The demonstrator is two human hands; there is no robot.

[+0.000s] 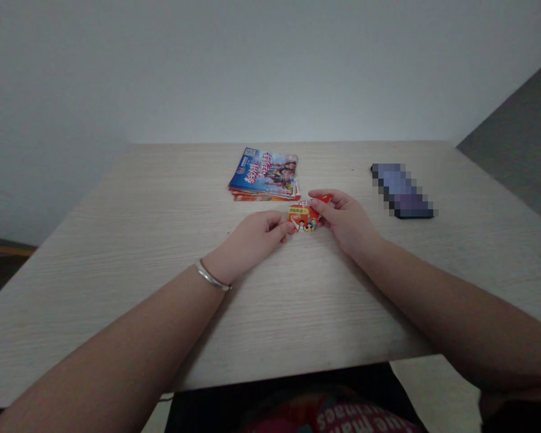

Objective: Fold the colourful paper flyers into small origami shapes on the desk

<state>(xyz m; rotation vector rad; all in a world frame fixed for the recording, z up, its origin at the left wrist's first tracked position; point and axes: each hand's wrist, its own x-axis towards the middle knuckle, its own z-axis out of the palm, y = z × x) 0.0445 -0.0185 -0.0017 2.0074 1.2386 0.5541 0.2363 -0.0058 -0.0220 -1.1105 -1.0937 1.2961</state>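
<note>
Between my two hands a small folded red and yellow paper [303,218] with cartoon figures lies on the light wooden table [162,204]. Its left edge is pinched by the closed fingers of my left hand [252,239], which wears a silver bracelet at the wrist. My right hand [345,218] grips the paper's right side, thumb on top and fingers curled under a red flap. Both forearms rest on the tabletop.
A stack of colourful printed leaflets [265,174] lies just behind the folded paper. A dark flat object, blurred out [403,191], lies to the right of my right hand. A pale wall stands behind the table; the near table edge is at my lap.
</note>
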